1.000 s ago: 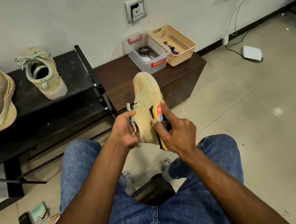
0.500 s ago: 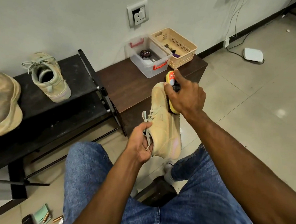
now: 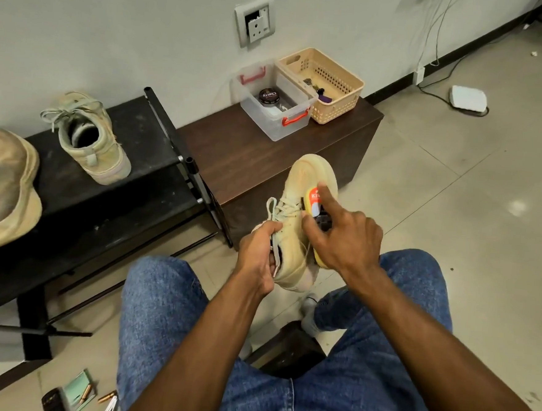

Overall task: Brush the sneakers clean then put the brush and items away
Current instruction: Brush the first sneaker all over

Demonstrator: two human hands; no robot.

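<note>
While the left hand curls its grip round the collar and laces of the tan suede sneaker, holding it toe-up just in front of the dark brown wooden worktop, the right hand clasps the yellow-backed shoe brush against the sneaker's right side, forefinger stretched along its orange label. On that worktop, against the wall, stand a clear plastic box with red handles and a beige slotted plastic basket. Left of the worktop, the matching second sneaker sits on a black rack shelf.
</note>
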